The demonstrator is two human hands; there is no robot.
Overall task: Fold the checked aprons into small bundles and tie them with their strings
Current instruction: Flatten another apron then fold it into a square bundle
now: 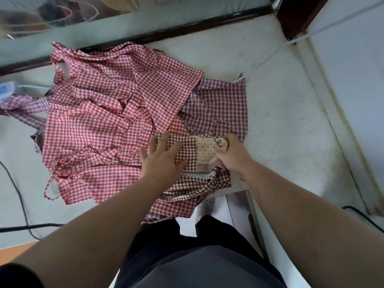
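Note:
A brown-checked apron [188, 151] with a cream dotted pocket [206, 150] lies partly folded at the near edge of the white table [280, 125]. My left hand [160, 157] presses flat on its left side, fingers spread. My right hand [232, 154] grips the folded right end at the pocket. Its lower part and strings [199, 185] hang over the table edge. Beneath and to the left spread red-checked aprons [99, 125] with loose strings, and a purple-checked apron [220, 109] lies behind.
A dark window frame [166, 32] runs along the far table edge. Black cables [18, 202] trail at the left and one at the right [361, 215]. A pale device [6, 90] sits at far left. My legs and a white shoe [205, 206] are below.

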